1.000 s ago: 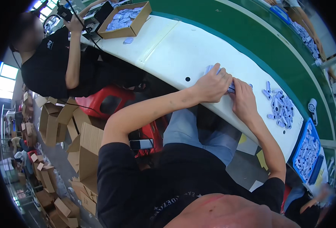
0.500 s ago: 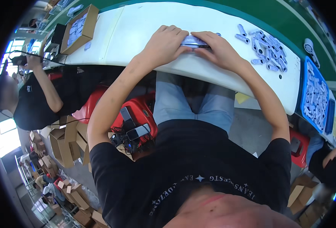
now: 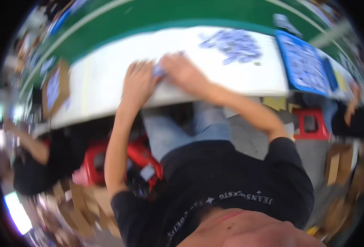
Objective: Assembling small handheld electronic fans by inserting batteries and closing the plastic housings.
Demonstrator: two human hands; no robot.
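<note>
In front of me, over the near part of the white tabletop, both hands meet at a small pale lilac plastic piece. My left hand closes on its left end. My right hand covers its right end, with the fingers bent over it and smeared by motion. Most of the piece is hidden, and blur keeps its exact kind from showing. Beyond my right hand lies a loose pile of similar lilac pieces.
A blue tray full of lilac pieces stands at the table's right end. At the left end is a cardboard box holding more. Red stools stand beside and below the table. Co-workers sit at left and right.
The whole view has swung to the right, so the table, pile and tray appear shifted left and the picture is blurred. My hands are closer together, still at the lilac piece.
</note>
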